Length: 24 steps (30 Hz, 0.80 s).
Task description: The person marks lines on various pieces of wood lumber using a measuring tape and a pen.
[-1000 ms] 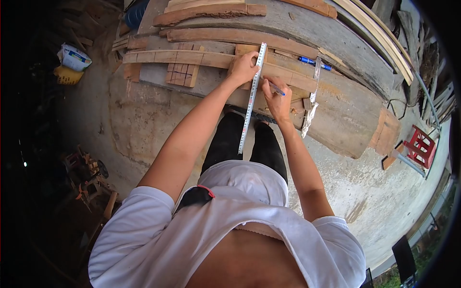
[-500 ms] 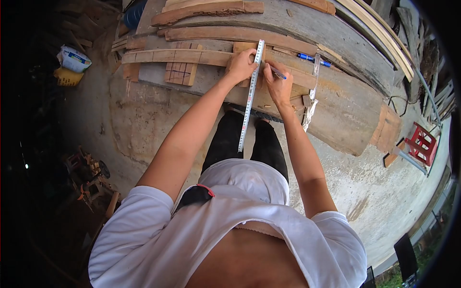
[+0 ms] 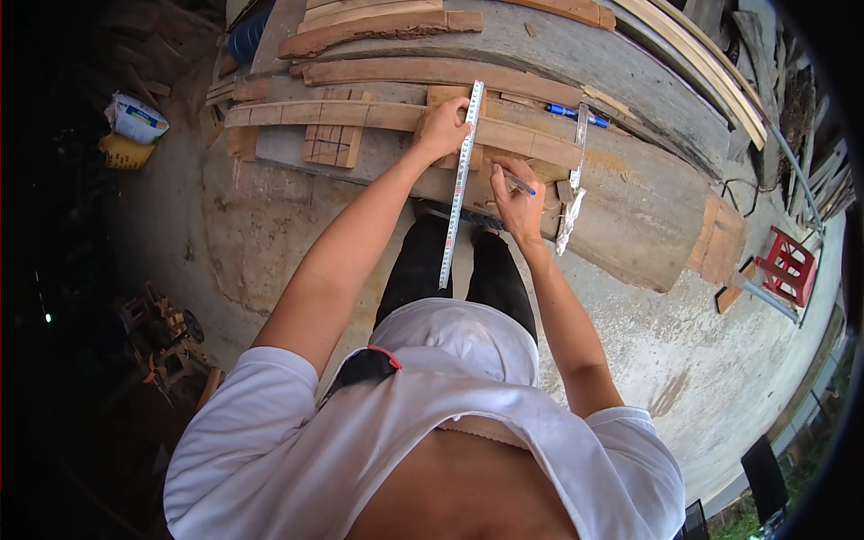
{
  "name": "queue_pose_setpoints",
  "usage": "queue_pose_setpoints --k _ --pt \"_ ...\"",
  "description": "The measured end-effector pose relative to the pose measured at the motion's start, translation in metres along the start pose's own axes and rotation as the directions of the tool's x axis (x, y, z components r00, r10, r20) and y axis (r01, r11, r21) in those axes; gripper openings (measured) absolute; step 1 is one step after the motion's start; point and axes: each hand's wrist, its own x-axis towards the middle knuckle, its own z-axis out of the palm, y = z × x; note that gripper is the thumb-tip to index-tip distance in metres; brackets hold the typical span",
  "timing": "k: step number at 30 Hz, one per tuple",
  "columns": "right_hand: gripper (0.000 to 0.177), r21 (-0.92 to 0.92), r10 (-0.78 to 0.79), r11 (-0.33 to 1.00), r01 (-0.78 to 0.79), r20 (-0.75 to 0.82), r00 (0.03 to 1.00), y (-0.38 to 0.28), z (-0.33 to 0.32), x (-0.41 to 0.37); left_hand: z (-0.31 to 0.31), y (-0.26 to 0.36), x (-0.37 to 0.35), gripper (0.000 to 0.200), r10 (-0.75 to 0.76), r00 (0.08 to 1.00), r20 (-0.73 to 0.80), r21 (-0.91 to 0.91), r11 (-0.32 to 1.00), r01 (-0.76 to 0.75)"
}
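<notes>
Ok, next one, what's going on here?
A person works at some planks. Their left hand holds a white measuring tape across a long wooden strip, with the tape running back toward their legs. The right hand grips a pen just right of the tape; whether its tip touches wood can't be made out.

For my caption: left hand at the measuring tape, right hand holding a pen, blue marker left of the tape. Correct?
Not quite: the head view shows the blue marker lying right of the measuring tape. The rest is correct, including the pen in the right hand.
</notes>
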Motion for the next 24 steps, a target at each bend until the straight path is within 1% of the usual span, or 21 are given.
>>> queue_pose_setpoints --k 1,2,3,4,6,7,8,10,11,12,13,16,18,19,21,22,24 --pt "0.015 0.027 0.031 0.999 -0.030 -0.051 0.998 -0.001 -0.005 0.000 0.001 0.006 -0.001 0.046 -0.015 1.000 -0.011 -0.011 1.000 0.015" --pt "0.015 0.025 0.035 0.999 -0.034 -0.061 0.998 -0.001 -0.011 0.002 0.002 0.012 -0.002 0.047 -0.030 0.999 -0.022 -0.022 0.999 0.030" --pt "0.016 0.040 0.062 0.998 -0.058 -0.106 0.992 0.002 -0.019 0.004 0.009 0.016 0.000 0.049 0.010 0.999 -0.038 -0.030 0.999 -0.012" --pt "0.017 0.056 0.090 0.995 -0.082 -0.149 0.985 0.004 -0.026 0.004 0.017 0.020 0.002 0.049 0.012 1.000 -0.028 -0.029 0.999 -0.013" --pt "0.019 0.039 0.083 0.996 -0.077 -0.185 0.979 0.011 -0.037 0.007 0.036 0.032 0.005 0.047 0.065 0.998 -0.016 -0.080 0.995 -0.066" --pt "0.020 0.063 0.139 0.990 -0.128 -0.211 0.968 0.016 -0.041 0.007 0.047 0.034 0.010 0.043 0.069 0.997 0.024 -0.107 0.992 -0.066" --pt "0.020 0.087 0.196 0.980 -0.180 -0.239 0.951 0.021 -0.044 0.008 0.060 0.035 0.015 0.040 0.116 0.993 -0.002 -0.058 0.992 -0.116" --pt "0.022 0.085 0.185 0.982 -0.168 -0.265 0.946 0.029 -0.048 0.007 0.078 0.035 0.023 0.042 0.133 0.991 0.001 -0.018 0.991 -0.133" --pt "0.022 0.073 0.155 0.987 -0.140 -0.275 0.949 0.033 -0.049 0.007 0.084 0.033 0.025 0.042 0.136 0.991 0.012 -0.019 0.991 -0.136" --pt "0.023 0.064 0.125 0.992 -0.112 -0.283 0.951 0.036 -0.049 0.006 0.088 0.032 0.026 0.043 0.156 0.988 -0.022 0.038 0.987 -0.155" --pt "0.023 0.064 0.131 0.991 -0.117 -0.291 0.948 0.038 -0.050 0.005 0.091 0.031 0.027 0.044 0.178 0.982 -0.056 0.097 0.980 -0.172" --pt "0.023 0.065 0.141 0.990 -0.128 -0.269 0.953 0.040 -0.048 0.001 0.090 0.030 0.027 0.045 0.158 0.987 -0.035 0.074 0.985 -0.156" --pt "0.023 0.089 0.193 0.980 -0.176 -0.232 0.953 0.039 -0.046 0.001 0.088 0.031 0.027 0.045 0.158 0.987 -0.022 0.087 0.984 -0.155" --pt "0.023 0.094 0.194 0.980 -0.177 -0.237 0.952 0.038 -0.044 0.002 0.088 0.032 0.027 0.045 0.150 0.988 -0.026 0.085 0.985 -0.147" --pt "0.021 0.102 0.152 0.987 -0.128 -0.281 0.947 0.037 -0.041 0.007 0.089 0.032 0.026 0.045 0.144 0.989 -0.027 0.084 0.986 -0.141" --pt "0.021 0.103 0.153 0.986 -0.128 -0.284 0.947 0.036 -0.040 0.010 0.089 0.030 0.026 0.045 0.157 0.987 -0.040 0.084 0.985 -0.153" --pt "0.021 0.072 0.071 0.996 -0.052 -0.296 0.953 0.036 -0.039 0.016 0.089 0.030 0.026 0.045 0.169 0.984 -0.052 0.084 0.983 -0.164"
